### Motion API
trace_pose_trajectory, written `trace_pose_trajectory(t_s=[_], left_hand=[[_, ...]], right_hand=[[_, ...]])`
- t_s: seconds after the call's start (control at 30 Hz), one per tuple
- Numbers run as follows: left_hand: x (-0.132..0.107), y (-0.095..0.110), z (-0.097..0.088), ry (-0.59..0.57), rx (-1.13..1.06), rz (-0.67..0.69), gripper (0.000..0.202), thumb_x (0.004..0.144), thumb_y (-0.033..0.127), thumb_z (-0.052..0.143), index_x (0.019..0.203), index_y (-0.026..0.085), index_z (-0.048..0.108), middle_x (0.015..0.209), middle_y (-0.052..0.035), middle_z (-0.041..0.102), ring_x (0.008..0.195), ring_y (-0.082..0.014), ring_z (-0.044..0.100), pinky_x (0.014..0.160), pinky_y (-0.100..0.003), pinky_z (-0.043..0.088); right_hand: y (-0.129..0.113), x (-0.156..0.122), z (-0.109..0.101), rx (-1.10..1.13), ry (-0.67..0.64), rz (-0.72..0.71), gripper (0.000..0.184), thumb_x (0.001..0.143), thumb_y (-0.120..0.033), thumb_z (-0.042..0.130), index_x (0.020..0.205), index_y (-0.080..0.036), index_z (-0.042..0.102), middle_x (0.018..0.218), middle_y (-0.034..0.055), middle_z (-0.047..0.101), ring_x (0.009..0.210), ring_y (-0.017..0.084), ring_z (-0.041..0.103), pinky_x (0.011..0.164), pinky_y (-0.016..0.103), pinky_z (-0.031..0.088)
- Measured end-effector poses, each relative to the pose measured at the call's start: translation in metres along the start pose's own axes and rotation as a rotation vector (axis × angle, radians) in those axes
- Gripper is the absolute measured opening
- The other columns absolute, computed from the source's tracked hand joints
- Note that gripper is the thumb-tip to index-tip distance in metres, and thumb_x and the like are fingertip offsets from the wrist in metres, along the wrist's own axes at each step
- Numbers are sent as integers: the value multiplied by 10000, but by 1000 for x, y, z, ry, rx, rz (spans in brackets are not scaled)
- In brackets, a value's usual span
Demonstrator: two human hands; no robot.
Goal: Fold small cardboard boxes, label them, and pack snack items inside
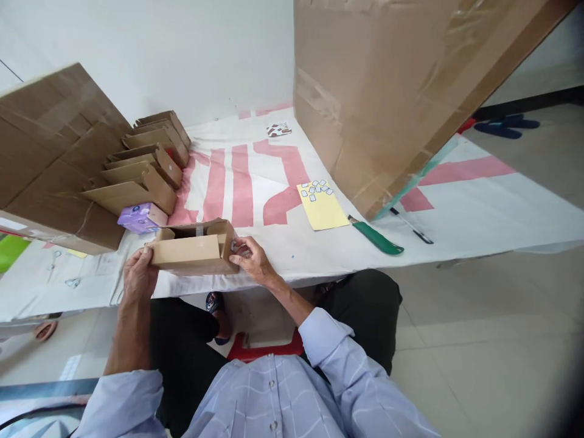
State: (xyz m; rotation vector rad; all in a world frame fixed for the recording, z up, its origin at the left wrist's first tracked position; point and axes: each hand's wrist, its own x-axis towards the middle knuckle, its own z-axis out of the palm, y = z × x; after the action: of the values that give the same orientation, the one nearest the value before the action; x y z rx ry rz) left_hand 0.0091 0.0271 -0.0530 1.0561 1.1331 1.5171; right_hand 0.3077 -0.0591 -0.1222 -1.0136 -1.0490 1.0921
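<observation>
Pale blue checked shirt (pixel 255 401) lies nearest the head camera, its sleeves rolled up my forearms, above my dark trousers (pixel 369 316) and a strip of red seat (pixel 264 350). Beyond my knees runs the table (pixel 274 249), covered in white cloth with pink bands.

At its near edge, a little left of centre, I have a small cardboard box (pixel 187 252), its top open and its inside dark. My left hand (pixel 139 274) is closed on the box's left end, thumb at the upper corner. My right hand (pixel 253 258) is half closed at the other end, thumb and fingers touching the card beside a small pale piece (pixel 234 244); I cannot tell whether they pinch it.

Just behind the box, to the left, sits a purple box (pixel 142 218), with a row of open cartons (pixel 150 170) running back from it beside a big carton (pixel 55 158). To my right lie a yellow sheet (pixel 323 212) bearing little square stickers (pixel 312 198), a green-handled cutter (pixel 378 237) and a pen (pixel 413 226), near another large carton (pixel 387 91).
</observation>
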Motion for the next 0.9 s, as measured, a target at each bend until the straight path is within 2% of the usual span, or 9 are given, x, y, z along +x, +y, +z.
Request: trace_pose_trajectory(t_s=[0.07, 0.23, 0.4, 0.6, 0.77, 0.9], left_hand=[[2, -1, -3, 0, -10, -15, 493, 578, 463, 1061, 748, 168, 705, 896, -10, 735, 893, -149, 646, 837, -251, 573], [3, -3, -7, -45, 10, 2, 472, 635, 472, 1051, 775, 175, 712, 912, 10, 734, 918, -138, 658, 881, -245, 583], [3, -5, -8, -34, 5, -13, 512, 584, 493, 1070, 792, 175, 727, 943, -2, 753, 922, -144, 666, 862, -238, 588], [4, -5, -7, -9, 12, -15, 504, 596, 480, 1059, 727, 178, 677, 885, 1, 734, 860, -138, 649, 795, -230, 583], [4, -5, -8, -18, 35, -6, 423, 707, 438, 1003, 742, 184, 667, 881, 1, 726, 831, -142, 651, 794, -246, 592], [3, -5, -8, -25, 20, -17, 423, 691, 433, 1011, 763, 178, 682, 903, -6, 736, 852, -144, 659, 818, -245, 596]], right_hand=[[4, 2, 2, 28, 22, -10, 423, 774, -427, 881, 1099, -232, 694, 1048, 28, 721, 903, 180, 668, 779, 302, 540], [11, 6, 5, 34, 86, -106, 249, 810, -394, 836, 968, -231, 732, 973, 24, 719, 840, 180, 670, 776, 312, 553], [14, 7, 6, -54, 109, -195, 110, 871, -346, 758, 879, -237, 745, 947, 38, 729, 856, 191, 677, 798, 318, 571], [12, 5, 6, -80, 122, -245, 131, 898, -352, 723, 848, -232, 740, 912, 41, 721, 842, 187, 674, 786, 307, 568], [11, 10, 4, -28, 78, -160, 196, 860, -417, 783, 877, -230, 725, 940, 31, 730, 846, 184, 673, 815, 312, 573], [10, 14, 5, 9, 63, -93, 229, 859, -452, 777, 851, -236, 702, 876, 18, 716, 824, 195, 674, 802, 325, 574]])
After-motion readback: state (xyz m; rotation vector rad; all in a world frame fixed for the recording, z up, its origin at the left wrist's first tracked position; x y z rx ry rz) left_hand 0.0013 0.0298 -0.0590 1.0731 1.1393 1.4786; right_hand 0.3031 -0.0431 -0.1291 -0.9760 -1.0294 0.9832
